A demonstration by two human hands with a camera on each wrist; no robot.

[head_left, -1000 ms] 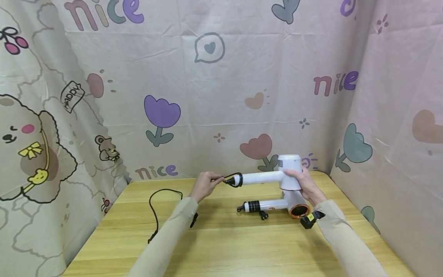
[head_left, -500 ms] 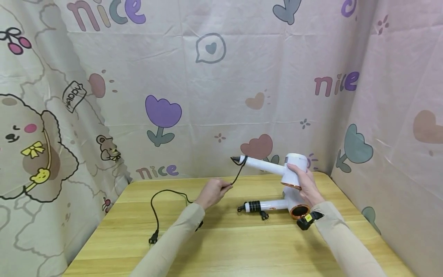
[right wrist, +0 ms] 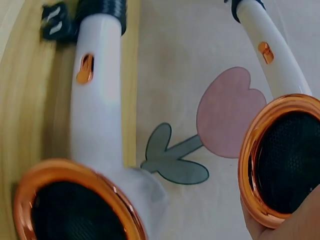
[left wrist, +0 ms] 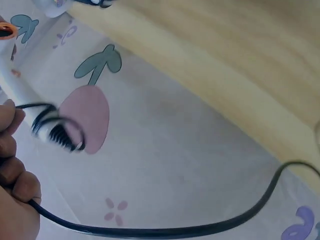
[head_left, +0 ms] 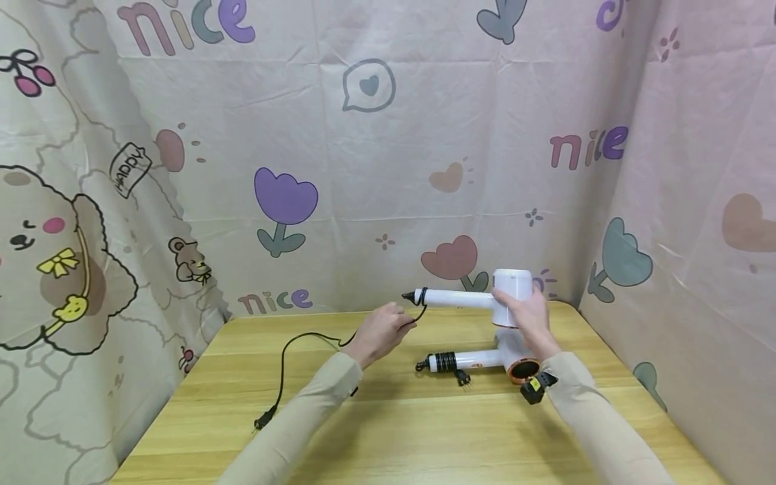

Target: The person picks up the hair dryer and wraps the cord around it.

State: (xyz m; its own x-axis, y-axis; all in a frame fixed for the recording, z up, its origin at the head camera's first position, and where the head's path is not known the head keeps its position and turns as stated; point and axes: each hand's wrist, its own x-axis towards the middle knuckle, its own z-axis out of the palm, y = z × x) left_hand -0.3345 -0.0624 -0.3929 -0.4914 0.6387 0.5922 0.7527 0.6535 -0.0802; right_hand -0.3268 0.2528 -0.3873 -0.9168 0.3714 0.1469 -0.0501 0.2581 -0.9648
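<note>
My right hand (head_left: pixel 529 316) grips the head of a white hair dryer (head_left: pixel 461 299), raised over the table with its handle pointing left. Its copper-rimmed end shows beside the fingers in the right wrist view. My left hand (head_left: pixel 382 332) pinches the dryer's black cord (left wrist: pixel 150 233), close to the handle's end. A turn of cord loops round the handle there, by the ribbed cord sleeve (left wrist: pixel 62 136). From the left hand the rest of the cord trails down to a plug (head_left: pixel 264 419) on the table.
A second white hair dryer (head_left: pixel 479 359) lies on the wooden table (head_left: pixel 436 438) below the held one. Black cord (head_left: pixel 446 362) is wound round its handle, with its plug (head_left: pixel 463 378) beside it. Patterned cloth (head_left: pixel 376 168) hangs behind and at both sides.
The held dryer's handle tipped up at its left end, then came back nearly level. My left hand drew the cord below the handle and moved slightly right; the trailing cord and plug shifted.
</note>
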